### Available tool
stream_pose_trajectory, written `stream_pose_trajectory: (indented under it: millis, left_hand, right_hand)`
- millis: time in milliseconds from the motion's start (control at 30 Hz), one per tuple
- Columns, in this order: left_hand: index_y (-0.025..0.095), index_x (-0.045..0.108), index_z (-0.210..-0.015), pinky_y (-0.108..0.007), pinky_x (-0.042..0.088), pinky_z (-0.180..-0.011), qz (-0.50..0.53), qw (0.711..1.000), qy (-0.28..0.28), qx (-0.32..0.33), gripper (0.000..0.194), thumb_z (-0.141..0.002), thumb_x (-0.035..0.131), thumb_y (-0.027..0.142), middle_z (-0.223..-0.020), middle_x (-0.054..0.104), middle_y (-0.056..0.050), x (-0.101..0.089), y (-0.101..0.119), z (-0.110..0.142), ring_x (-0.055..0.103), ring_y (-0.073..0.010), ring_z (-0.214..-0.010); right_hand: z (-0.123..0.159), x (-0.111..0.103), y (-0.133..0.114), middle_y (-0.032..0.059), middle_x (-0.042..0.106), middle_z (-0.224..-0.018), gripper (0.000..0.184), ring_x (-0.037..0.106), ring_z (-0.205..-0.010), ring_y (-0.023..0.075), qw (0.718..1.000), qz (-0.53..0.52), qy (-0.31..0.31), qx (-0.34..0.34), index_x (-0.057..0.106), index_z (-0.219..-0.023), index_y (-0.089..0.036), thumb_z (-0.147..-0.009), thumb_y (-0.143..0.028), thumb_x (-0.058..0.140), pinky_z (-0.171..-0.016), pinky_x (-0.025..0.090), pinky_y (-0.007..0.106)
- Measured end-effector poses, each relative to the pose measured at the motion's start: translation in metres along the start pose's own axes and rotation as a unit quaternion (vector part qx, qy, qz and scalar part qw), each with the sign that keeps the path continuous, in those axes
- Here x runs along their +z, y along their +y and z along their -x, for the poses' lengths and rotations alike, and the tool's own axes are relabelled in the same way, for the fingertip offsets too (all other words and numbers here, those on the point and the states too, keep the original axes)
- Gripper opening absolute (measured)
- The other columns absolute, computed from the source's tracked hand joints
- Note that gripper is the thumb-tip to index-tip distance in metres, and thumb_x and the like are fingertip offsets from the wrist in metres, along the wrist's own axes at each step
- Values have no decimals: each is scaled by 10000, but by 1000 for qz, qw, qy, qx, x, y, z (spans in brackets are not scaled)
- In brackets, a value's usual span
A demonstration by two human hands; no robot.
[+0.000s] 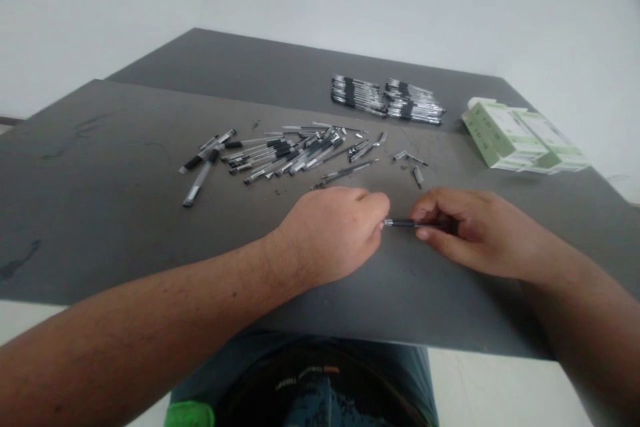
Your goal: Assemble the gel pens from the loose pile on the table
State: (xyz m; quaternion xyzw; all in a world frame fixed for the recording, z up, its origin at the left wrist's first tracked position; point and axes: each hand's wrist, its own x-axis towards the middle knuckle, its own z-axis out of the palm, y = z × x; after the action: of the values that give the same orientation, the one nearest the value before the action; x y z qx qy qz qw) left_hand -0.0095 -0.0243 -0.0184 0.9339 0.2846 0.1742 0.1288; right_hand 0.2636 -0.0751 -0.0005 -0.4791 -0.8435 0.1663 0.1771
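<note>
Between my two hands a thin pen (pixel 399 223) with a dark grip lies level, just above the grey table. My left hand (pixel 340 230) is closed around one end of it, palm down, and hides that part. The fingertips of my right hand (pixel 463 230) pinch the other end. Just beyond my hands, a loose heap of pen barrels, caps and refills (pixel 300 150) spreads over the table. A few small clear pieces, one a cap (pixel 418 177), lie near my right hand.
Two stacks of pens, a left stack (pixel 356 95) and a right stack (pixel 414 103), lie toward the back of the grey table (pixel 125 233). Green and white boxes (pixel 520 137) stand at the right. Two pens (pixel 203 177) lie crossed at the left.
</note>
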Motion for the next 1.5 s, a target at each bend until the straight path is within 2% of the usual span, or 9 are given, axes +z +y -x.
stream_pose_trajectory:
  millis: [200, 367, 533, 700, 867, 1033, 1233, 1400, 1500]
  left_hand:
    - [204, 672, -983, -353, 525, -721, -14, 1000, -15, 5, 115, -1034, 570, 223, -930, 777, -49, -1, 1, -2, 750, -240, -887]
    - [205, 666, -991, -362, 519, -708, -17, 1000, -18, 14, 107, -1042, 576, 232, -941, 777, -46, 0, 1, -2, 750, -244, -889]
    - [203, 661, -989, -357, 507, -692, -23, 999, -11, 21, 95, -1040, 584, 227, -948, 780, -45, 0, 1, -1, 745, -232, -883]
    - [209, 655, -992, -362, 479, -657, -21, 999, -15, 23, 91, -1041, 582, 234, -953, 779, -38, 0, 2, 0, 746, -235, -869]
    - [210, 657, -994, -370, 468, -646, -27, 999, -21, 18, 82, -1041, 593, 232, -947, 777, -35, -2, 3, 0, 748, -244, -869]
    - [208, 653, -987, -378, 474, -661, -17, 999, -26, 22, 80, -1040, 597, 229, -954, 775, -34, -3, 4, 0, 751, -251, -881]
    - [204, 656, -990, -372, 465, -655, -17, 999, -32, 16, 78, -1040, 602, 227, -958, 777, -38, -3, 4, -1, 751, -248, -880]
    - [204, 654, -994, -376, 467, -664, -17, 999, -38, 19, 83, -1046, 594, 229, -970, 777, -39, -4, 4, -2, 754, -250, -898]
    - [207, 650, -998, -377, 458, -657, -19, 999, -38, 14, 87, -1049, 585, 234, -977, 776, -38, -4, 4, -2, 753, -254, -897]
  right_hand:
    - [0, 0, 2, 26, 770, -845, 126, 741, -717, 199, 999, 16, -16, -30, 717, -1011, -266, -1069, -296, 610, -644, 544, 320]
    - [0, 0, 1, 8, 737, -775, 66, 685, -620, 191, 1000, 14, -20, -7, 691, -976, -272, -1022, -312, 665, -570, 505, 316]
    - [-1, 1, 2, 38, 765, -840, 123, 745, -724, 211, 999, 6, -27, -30, 713, -1011, -262, -1064, -295, 607, -647, 544, 327]
    - [1, 0, 4, 3, 728, -780, 67, 682, -624, 180, 999, 12, -29, -12, 676, -995, -268, -1045, -303, 649, -577, 506, 306]
    - [2, 0, 5, 23, 768, -887, 129, 755, -764, 195, 998, 15, -38, -37, 709, -1056, -265, -1090, -294, 588, -686, 570, 321]
    - [2, 0, 4, -16, 711, -774, 48, 683, -618, 169, 999, 14, -30, -19, 656, -996, -270, -1043, -282, 655, -578, 510, 298]
    - [0, 1, 4, 25, 761, -883, 119, 751, -752, 186, 998, 13, -38, -44, 699, -1055, -259, -1092, -283, 588, -674, 564, 308]
    - [1, 1, 5, -12, 705, -761, 85, 680, -613, 162, 999, 15, -33, -29, 671, -982, -262, -1054, -300, 650, -563, 498, 284]
    - [1, 1, 6, 12, 746, -841, 133, 735, -720, 179, 998, 11, -36, -44, 704, -1027, -263, -1095, -293, 594, -653, 546, 297]
